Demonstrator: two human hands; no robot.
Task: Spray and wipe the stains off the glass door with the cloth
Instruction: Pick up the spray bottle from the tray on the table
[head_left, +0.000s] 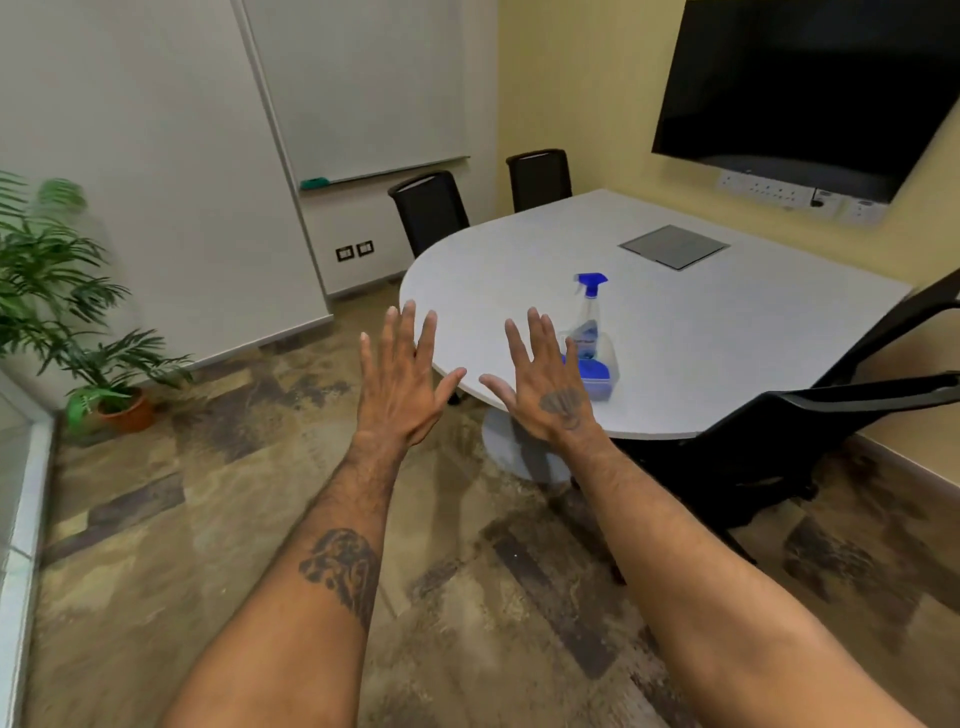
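Observation:
A clear spray bottle (590, 317) with a blue trigger head stands upright near the front edge of a pale round-ended table (701, 338). A blue cloth (597, 379) lies at the bottle's foot, partly hidden behind my right hand. My left hand (402, 379) and my right hand (545, 382) are both held out in front of me, backs up, fingers spread, holding nothing. The right hand hovers just left of the bottle and cloth. A strip of glass panel with a metal frame (23, 499) shows at the far left edge.
Black chairs stand behind the table (431, 210) (540, 179) and at its right side (810, 431). A potted palm (78, 322) fills the left corner. A whiteboard (363, 88) and a dark wall screen (810, 83) hang above. Patterned floor (260, 493) lies between me and the table.

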